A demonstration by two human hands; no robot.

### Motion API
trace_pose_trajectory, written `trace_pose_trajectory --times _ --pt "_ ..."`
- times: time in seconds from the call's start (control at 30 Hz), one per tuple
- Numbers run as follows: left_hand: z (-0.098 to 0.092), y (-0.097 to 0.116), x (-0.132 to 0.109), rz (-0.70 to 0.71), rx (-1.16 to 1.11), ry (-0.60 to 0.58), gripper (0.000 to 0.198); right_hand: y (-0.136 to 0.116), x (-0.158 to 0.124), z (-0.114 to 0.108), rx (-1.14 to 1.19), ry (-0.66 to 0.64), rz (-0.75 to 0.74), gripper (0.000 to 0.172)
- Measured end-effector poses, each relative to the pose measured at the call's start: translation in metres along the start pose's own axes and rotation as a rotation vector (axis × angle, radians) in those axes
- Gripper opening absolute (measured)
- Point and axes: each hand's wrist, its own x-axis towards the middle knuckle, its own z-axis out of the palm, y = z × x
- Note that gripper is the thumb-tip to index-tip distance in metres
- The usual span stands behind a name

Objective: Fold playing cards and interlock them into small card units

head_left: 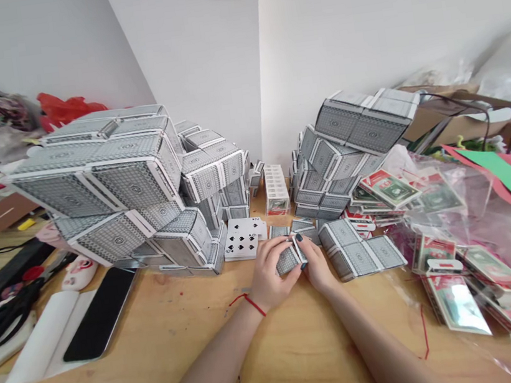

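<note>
Near the middle of the table, my left hand (273, 271) and my right hand (312, 262) close around a small block of playing cards (287, 261) with grey patterned backs. My left fingers lie over its top, and my right fingertips press its right side. Just behind my left hand lies a face-up stack of playing cards (241, 238), spades showing. To the right of my right hand sits a group of joined grey card blocks (357, 247). The undersides of the held block are hidden by my fingers.
Tall structures of card blocks stand at left (127, 183) and right (340, 155). Between them is a long plastic-wrapped pack (276, 189). Red card boxes (456, 303) and clear wrappers spread at right. A black phone (99, 312) and scissors (14, 308) lie at left.
</note>
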Motion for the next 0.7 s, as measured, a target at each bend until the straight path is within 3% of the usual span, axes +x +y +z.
trace_pose_trajectory --times 0.13,0.37,0.7 --pt "0.0000 0.0005 0.0006 -0.004 -0.015 0.027 0.037 0.0009 -0.0001 -0.0004 -0.051 -0.018 -0.010 0.029" --pt "-0.0007 0.0039 0.0014 0.019 -0.066 -0.050 0.041 0.0008 0.0009 -0.0009 -0.077 -0.031 -0.013 0.028" --pt "-0.0007 0.0031 0.0013 0.036 -0.056 0.013 0.039 0.0015 0.0008 -0.0012 -0.058 -0.054 -0.004 0.029"
